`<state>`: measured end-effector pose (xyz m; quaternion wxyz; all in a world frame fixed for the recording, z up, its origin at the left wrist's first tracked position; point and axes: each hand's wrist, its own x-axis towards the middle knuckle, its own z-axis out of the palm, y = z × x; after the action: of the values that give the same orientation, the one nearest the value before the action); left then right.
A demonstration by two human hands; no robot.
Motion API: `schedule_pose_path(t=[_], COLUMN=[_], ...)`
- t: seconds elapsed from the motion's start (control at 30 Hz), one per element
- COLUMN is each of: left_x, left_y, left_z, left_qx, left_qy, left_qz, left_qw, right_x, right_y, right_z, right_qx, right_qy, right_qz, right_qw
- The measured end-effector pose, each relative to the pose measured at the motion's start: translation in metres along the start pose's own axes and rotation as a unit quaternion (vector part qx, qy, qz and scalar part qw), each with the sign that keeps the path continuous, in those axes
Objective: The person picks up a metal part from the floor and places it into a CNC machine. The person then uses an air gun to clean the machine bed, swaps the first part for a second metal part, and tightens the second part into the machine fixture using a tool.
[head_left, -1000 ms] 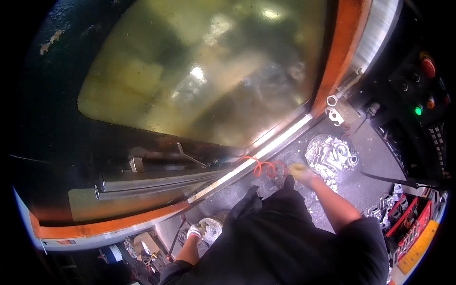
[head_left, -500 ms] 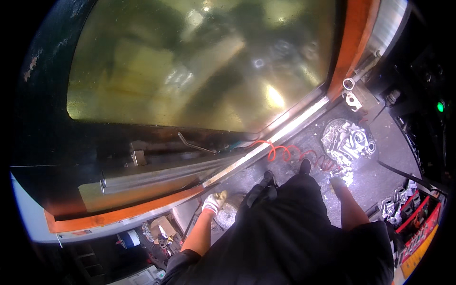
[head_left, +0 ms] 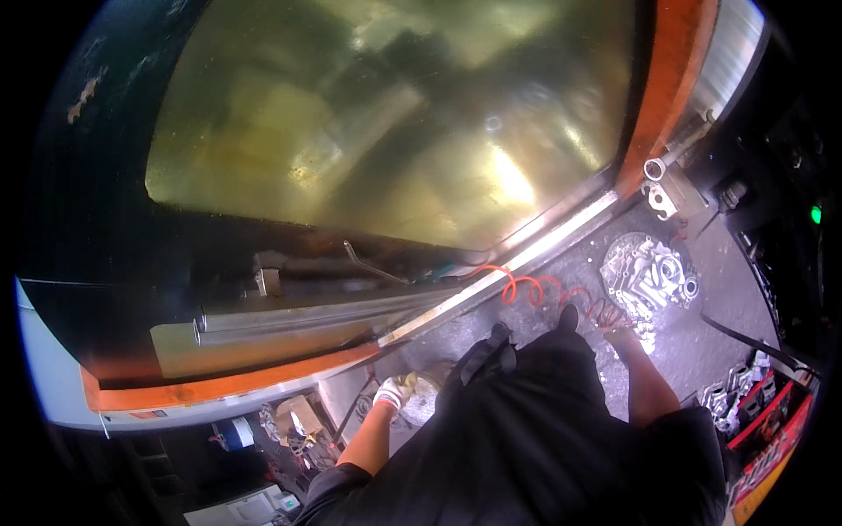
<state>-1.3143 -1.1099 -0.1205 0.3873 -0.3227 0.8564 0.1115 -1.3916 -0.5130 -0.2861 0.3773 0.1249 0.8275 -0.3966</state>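
Note:
My left hand (head_left: 395,391), in a white glove with yellowish fingers, is at the left side of a round, pale metallic object (head_left: 422,403). Its fingers look curled; whatever may be inside them does not show. To the right, my right hand (head_left: 621,340) reaches down beside a small silver metal piece (head_left: 646,337), and glare blurs its fingers. Just beyond it, a large silver metal casting (head_left: 649,273) with holes and a ring-shaped opening lies on the grey surface. A coiled red air hose (head_left: 524,287) runs close to my right hand.
Ahead is a large cloudy greenish panel (head_left: 377,131) with an orange frame (head_left: 237,394). A ring-ended metal tool (head_left: 671,159) lies at the far right. Red bins (head_left: 772,412) of metal parts stand at the near right. Assorted items (head_left: 298,421) fill the near left.
My left hand has moved nearer to me, alongside the round object. My right hand stays by the small metal piece. The view has shifted slightly.

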Motion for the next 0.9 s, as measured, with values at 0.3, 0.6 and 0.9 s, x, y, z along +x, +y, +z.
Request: schedule_pose_path(t=[0.3,0.6,0.9], left_x=[0.058,0.132,0.213], left_y=[-0.014,-0.026,-0.045], left_z=[0.001,-0.032,-0.008], left_qx=[-0.015,-0.05,-0.044], left_qy=[-0.008,-0.055,-0.211], left_qz=[0.022,0.137,0.174], left_qw=[1.0,0.988,0.961], right_x=[0.055,-0.022,-0.171], right_y=[0.182,-0.001,-0.013], right_z=[0.061,0.113,0.266], right_qx=[0.006,0.285,0.113], right_qy=[0.072,0.215,0.239], right_qz=[0.134,0.093,0.307], right_qw=[0.988,0.929,0.914])
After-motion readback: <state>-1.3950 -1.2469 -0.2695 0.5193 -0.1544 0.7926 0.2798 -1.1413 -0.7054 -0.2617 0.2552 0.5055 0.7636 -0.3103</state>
